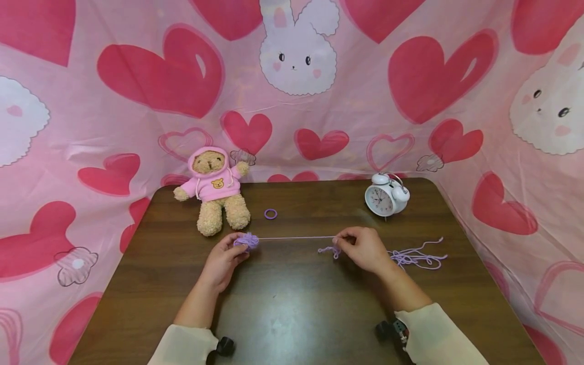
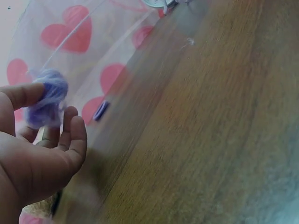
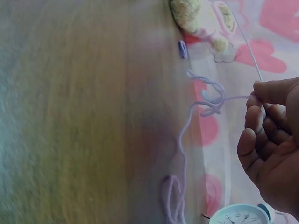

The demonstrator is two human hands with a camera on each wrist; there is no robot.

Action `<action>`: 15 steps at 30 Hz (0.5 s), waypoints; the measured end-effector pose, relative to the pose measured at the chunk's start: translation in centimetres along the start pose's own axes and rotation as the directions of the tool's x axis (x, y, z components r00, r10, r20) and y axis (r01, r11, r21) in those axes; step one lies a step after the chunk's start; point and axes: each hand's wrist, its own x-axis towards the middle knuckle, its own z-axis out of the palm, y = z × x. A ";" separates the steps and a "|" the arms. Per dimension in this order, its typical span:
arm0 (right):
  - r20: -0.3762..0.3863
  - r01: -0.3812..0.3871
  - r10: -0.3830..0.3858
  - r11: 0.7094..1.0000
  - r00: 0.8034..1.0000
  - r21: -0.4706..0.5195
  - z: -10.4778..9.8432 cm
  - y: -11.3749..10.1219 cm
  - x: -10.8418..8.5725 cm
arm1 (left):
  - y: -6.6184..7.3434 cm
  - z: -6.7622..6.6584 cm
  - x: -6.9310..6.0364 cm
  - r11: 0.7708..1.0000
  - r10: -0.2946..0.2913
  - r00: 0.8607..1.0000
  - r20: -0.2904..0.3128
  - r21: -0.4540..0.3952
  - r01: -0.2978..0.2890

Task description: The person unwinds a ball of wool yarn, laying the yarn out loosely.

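Observation:
A small bundle of purple yarn [image 1: 247, 242] is pinched between the thumb and fingers of my left hand [image 1: 223, 261]. From it a taut strand of yarn [image 1: 296, 238] runs across to my right hand [image 1: 364, 248], whose thumb and forefinger pinch it. In the right wrist view, curly loose yarn [image 3: 212, 100] hangs below the pinching fingertips. More loose yarn [image 1: 417, 257] lies in loops on the table, right of the right hand. The left wrist view shows the bundle [image 2: 49, 100] close up, somewhat blurred, with the thumb pressed on it.
On the brown table [image 1: 283, 314], a teddy bear [image 1: 214, 187] in a pink hoodie sits at the back left. A purple ring [image 1: 270, 214] lies beside its foot. At the back right stands a white alarm clock [image 1: 385, 196]. Pink heart-print cloth [image 1: 283, 116] hangs behind.

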 end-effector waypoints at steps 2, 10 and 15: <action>-0.009 -0.015 0.015 1.000 1.000 0.000 -0.4 0.1 0.0 | 0.0 0.0 0.0 1.000 -0.004 1.000 0.009 -0.011 0.004; -0.038 -0.064 0.064 0.998 0.997 -0.004 -1.5 0.9 -0.2 | 0.3 -0.4 -0.2 0.999 -0.008 0.999 0.038 -0.035 0.009; -0.029 -0.083 0.083 0.997 0.996 0.008 -1.9 1.5 -0.5 | 0.5 -0.6 -0.4 0.997 -0.003 0.999 0.051 -0.079 0.007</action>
